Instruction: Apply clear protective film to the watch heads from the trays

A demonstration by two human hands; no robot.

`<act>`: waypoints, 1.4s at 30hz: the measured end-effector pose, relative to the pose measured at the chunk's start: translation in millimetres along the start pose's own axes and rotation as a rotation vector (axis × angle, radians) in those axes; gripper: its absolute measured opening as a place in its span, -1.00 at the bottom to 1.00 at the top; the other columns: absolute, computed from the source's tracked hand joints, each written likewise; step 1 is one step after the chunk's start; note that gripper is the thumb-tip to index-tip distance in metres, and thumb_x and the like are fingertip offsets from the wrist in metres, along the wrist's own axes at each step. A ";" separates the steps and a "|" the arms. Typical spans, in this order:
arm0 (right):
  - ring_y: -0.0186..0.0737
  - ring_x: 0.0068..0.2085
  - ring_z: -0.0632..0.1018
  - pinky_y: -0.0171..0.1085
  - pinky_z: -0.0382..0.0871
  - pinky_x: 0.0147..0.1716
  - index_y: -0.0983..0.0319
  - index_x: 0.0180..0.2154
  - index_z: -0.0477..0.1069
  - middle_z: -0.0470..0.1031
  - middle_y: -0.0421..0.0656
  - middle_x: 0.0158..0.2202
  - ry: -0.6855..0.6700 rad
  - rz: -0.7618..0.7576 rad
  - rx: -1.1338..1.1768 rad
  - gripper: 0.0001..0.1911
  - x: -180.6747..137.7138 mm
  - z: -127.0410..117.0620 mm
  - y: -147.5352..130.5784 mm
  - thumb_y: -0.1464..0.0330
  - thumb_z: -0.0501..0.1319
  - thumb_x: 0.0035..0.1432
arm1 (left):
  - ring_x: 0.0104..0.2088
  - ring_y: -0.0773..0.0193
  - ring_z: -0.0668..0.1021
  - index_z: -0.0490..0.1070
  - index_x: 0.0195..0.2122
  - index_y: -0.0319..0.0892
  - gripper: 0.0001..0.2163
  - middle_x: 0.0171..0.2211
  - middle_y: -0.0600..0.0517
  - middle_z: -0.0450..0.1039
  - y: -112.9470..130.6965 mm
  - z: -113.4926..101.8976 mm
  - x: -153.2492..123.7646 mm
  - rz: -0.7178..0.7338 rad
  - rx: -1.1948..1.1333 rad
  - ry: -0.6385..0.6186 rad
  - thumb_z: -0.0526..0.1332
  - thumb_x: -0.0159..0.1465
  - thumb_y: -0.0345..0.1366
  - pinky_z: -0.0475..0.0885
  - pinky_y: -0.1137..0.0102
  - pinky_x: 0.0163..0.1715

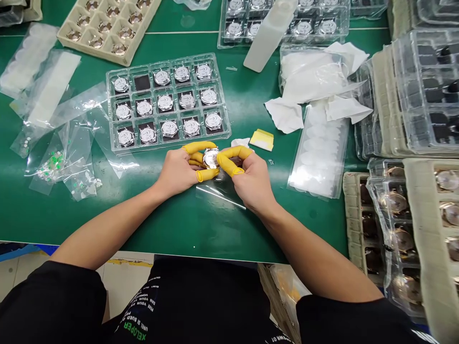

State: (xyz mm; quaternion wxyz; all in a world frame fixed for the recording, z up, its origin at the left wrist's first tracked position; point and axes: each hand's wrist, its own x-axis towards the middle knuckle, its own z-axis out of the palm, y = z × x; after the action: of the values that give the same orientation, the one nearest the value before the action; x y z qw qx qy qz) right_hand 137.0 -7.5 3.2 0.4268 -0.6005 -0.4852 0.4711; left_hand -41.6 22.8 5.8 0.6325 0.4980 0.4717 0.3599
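Note:
A silver watch case (pixel 211 158) is held between the thumb and fingers of my left hand (pixel 181 169), its pale round face turned up. My right hand (pixel 249 177) is closed in a pinch, its fingertips touching the right side of the case; anything between them is hidden. Yellow finger cots cover fingertips on both hands. Just beyond is a clear plastic tray (pixel 223 125) of similar watch cases on black pads, with one compartment in its back row showing only the pad. A strip of clear film (pixel 220 197) lies below my hands.
Right of my hands lie a yellow packet (pixel 261 139), crumpled white paper (pixel 308 76) and a sleeve of round white discs (pixel 317 153). Stacked trays (pixel 383 95) line the right side. Plastic bags with green-dotted bits (pixel 55 165) lie left. A beige tray (pixel 125 57) and white bottle (pixel 268 38) are farther back.

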 end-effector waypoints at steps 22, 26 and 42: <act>-0.14 -0.07 0.50 -0.06 0.38 0.05 0.13 -0.29 0.56 0.61 -0.15 -0.12 0.035 -0.090 -0.017 -0.78 -2.3 3.1 0.2 0.13 0.39 0.16 | -0.37 0.33 0.66 0.60 0.03 -0.21 -0.41 -0.37 0.08 0.62 -3.4 -0.1 0.0 0.038 0.020 0.013 0.56 -0.11 -0.39 0.66 0.43 -0.24; -0.14 -0.07 0.50 -0.06 0.39 0.05 0.12 -0.29 0.55 0.60 -0.15 -0.13 0.033 -0.099 -0.018 -0.81 -2.2 3.0 0.4 0.15 0.38 0.16 | -0.37 0.33 0.66 0.60 0.02 -0.21 -0.42 -0.37 0.08 0.63 -2.6 0.0 -0.5 0.026 0.004 0.001 0.56 -0.11 -0.40 0.65 0.45 -0.26; -0.13 -0.06 0.56 -0.05 0.43 0.03 0.11 -0.15 0.48 0.56 -0.13 -0.13 0.147 -0.196 -0.026 -0.70 7.4 -8.0 1.3 0.04 0.32 0.28 | -0.34 0.30 0.67 0.61 0.05 -0.20 -0.40 -0.36 0.06 0.62 -4.1 -0.8 -0.5 0.044 0.051 0.019 0.59 -0.08 -0.33 0.69 0.38 -0.19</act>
State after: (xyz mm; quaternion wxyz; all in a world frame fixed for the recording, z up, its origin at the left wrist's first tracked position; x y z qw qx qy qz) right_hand 145.7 -0.9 2.3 0.4975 -0.5884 -0.5151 0.3754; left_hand -42.6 21.5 1.9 0.6071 0.5208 0.4754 0.3663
